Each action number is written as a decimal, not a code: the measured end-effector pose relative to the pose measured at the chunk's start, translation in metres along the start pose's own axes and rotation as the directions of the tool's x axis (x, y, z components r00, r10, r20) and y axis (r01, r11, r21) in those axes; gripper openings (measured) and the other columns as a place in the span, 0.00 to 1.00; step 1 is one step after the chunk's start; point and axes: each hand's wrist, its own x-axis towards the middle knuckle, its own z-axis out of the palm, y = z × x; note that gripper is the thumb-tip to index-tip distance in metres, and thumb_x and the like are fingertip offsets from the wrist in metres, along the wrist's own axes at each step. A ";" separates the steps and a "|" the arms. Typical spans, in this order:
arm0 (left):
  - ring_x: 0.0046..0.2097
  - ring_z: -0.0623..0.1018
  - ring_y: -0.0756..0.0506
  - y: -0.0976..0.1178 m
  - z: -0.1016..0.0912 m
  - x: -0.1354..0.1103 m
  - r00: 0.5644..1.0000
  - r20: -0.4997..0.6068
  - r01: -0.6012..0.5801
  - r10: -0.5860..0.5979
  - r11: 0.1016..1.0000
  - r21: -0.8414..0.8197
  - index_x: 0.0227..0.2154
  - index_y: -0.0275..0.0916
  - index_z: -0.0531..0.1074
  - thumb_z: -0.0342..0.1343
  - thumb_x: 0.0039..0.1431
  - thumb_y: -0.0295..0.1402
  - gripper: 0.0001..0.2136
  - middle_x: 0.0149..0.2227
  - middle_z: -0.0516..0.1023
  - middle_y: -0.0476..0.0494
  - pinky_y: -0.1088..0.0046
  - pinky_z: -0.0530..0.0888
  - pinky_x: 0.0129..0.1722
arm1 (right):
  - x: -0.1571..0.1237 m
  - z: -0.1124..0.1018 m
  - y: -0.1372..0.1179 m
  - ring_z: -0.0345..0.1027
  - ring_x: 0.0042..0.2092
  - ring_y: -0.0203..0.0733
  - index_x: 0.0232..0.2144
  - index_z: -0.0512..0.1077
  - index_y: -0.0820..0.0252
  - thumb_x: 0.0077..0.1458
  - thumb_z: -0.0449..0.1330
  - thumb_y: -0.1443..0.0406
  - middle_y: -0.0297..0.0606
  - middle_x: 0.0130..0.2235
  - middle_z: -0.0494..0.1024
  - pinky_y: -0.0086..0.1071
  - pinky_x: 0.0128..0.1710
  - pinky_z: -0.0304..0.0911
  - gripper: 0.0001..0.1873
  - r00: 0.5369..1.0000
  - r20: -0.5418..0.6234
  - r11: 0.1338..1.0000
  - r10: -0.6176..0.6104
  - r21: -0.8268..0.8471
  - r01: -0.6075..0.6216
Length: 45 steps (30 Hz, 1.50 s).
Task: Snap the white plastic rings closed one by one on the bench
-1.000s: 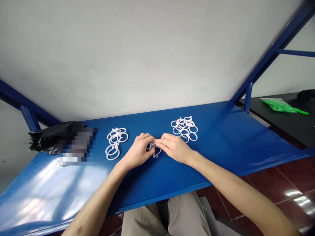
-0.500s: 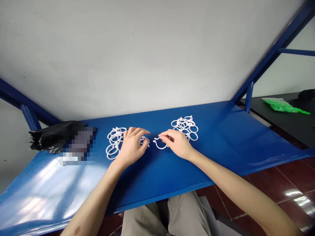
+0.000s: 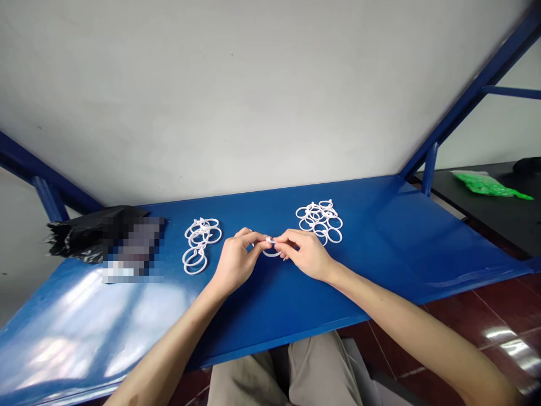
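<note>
Between my two hands is a white curtain ring [image 3: 271,254], with its lower curve showing under the fingertips. My left hand [image 3: 237,260] pinches the ring's left end between thumb and fingers. On the other side, my right hand [image 3: 307,254] pinches the right end, and the fingertips of both hands nearly meet at the ring's ends. Whether the ends are joined is hidden by the fingers. A cluster of white rings [image 3: 195,272] lies left of my left hand. Behind my right hand is a second pile of white rings [image 3: 335,235].
The blue tabletop [image 3: 296,304] reaches back to a pale wall [image 3: 253,101]. A crumpled black plastic bag [image 3: 78,234] lies at the left beside a blurred-out object [image 3: 141,242]. At the far right, a green packet [image 3: 486,184] rests on a black table [image 3: 511,217].
My left hand has moved right, away from the left cluster, and closed on the ring that my right hand holds. The ring's open gap is now covered by fingertips.
</note>
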 end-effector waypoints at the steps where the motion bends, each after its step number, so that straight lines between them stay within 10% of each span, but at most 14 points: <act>1: 0.36 0.78 0.46 -0.001 0.001 -0.001 1.000 -0.006 -0.020 0.020 1.000 0.007 0.35 0.44 0.82 0.56 0.64 0.39 0.10 0.33 0.80 0.47 0.70 0.74 0.40 | -0.001 -0.001 0.000 0.75 0.32 0.37 0.38 0.78 0.57 0.67 0.58 0.60 0.36 0.34 0.79 0.31 0.33 0.71 0.10 0.999 0.000 0.999 -0.041 -0.033 0.041; 10: 0.42 0.77 0.43 -0.001 0.002 0.002 0.985 0.082 -0.166 0.154 0.969 0.185 0.41 0.44 0.81 0.53 0.68 0.40 0.12 0.39 0.82 0.43 0.64 0.73 0.46 | 0.005 -0.009 0.009 0.76 0.40 0.42 0.45 0.78 0.57 0.71 0.52 0.62 0.42 0.41 0.80 0.36 0.41 0.72 0.14 0.958 0.036 0.901 -0.283 -0.333 0.279; 16: 0.51 0.73 0.35 -0.011 -0.010 0.005 0.983 0.110 -0.183 0.147 0.834 0.520 0.54 0.41 0.76 0.48 0.64 0.28 0.18 0.52 0.79 0.38 0.54 0.69 0.51 | 0.011 -0.070 0.023 0.75 0.41 0.47 0.42 0.80 0.57 0.67 0.56 0.65 0.43 0.44 0.77 0.39 0.40 0.70 0.12 0.986 -0.162 0.723 -0.036 -0.686 -0.086; 23: 0.47 0.74 0.35 -0.036 -0.020 0.009 0.986 0.153 -0.149 0.061 0.728 0.669 0.45 0.44 0.78 0.47 0.65 0.32 0.15 0.45 0.81 0.39 0.54 0.69 0.48 | 0.005 -0.115 0.029 0.74 0.35 0.42 0.33 0.80 0.57 0.59 0.59 0.70 0.37 0.35 0.81 0.33 0.33 0.64 0.09 0.949 -0.233 0.691 0.212 -0.651 -0.314; 37: 0.45 0.75 0.33 -0.029 -0.029 0.010 0.998 -0.033 -0.014 0.050 0.732 0.681 0.34 0.42 0.75 0.47 0.67 0.38 0.13 0.37 0.82 0.37 0.56 0.66 0.43 | 0.010 -0.107 0.026 0.73 0.37 0.44 0.35 0.78 0.59 0.64 0.58 0.67 0.40 0.37 0.81 0.36 0.36 0.65 0.08 0.942 -0.315 0.665 0.116 -0.680 -0.309; 45: 0.43 0.76 0.35 -0.020 -0.027 0.008 0.994 -0.074 -0.006 0.075 0.739 0.673 0.35 0.41 0.75 0.48 0.67 0.35 0.10 0.35 0.82 0.39 0.57 0.68 0.45 | 0.010 -0.052 0.013 0.74 0.38 0.42 0.42 0.78 0.56 0.68 0.56 0.61 0.40 0.41 0.80 0.37 0.40 0.71 0.10 0.987 -0.144 0.848 -0.068 -0.529 -0.019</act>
